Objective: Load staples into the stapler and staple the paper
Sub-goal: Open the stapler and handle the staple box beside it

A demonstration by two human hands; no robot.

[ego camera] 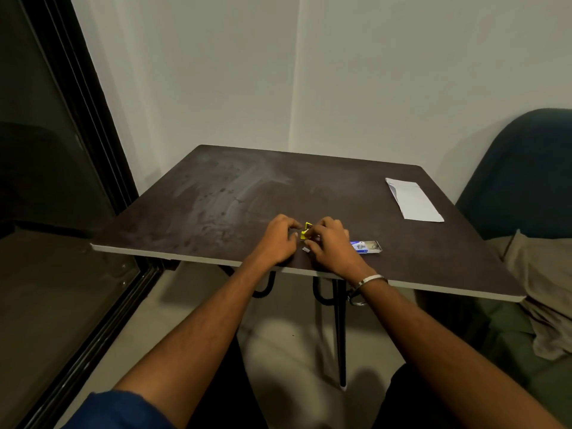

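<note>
A small yellow stapler [306,233] sits near the front edge of the dark table [216,199], mostly hidden between my hands. My left hand [277,239] grips its left side with curled fingers. My right hand [331,243] holds it from the right, fingertips on its top. A tiny silvery strip of staples [305,249] lies on the table just in front of the stapler. The blue and white staple box [366,246] lies open to the right of my right hand. Folded white paper [413,199] rests at the far right of the table.
A dark blue chair [526,168] stands right of the table, with beige cloth [538,280] beside the table's right corner. A dark glass door [55,181] runs along the left. White walls close the far side.
</note>
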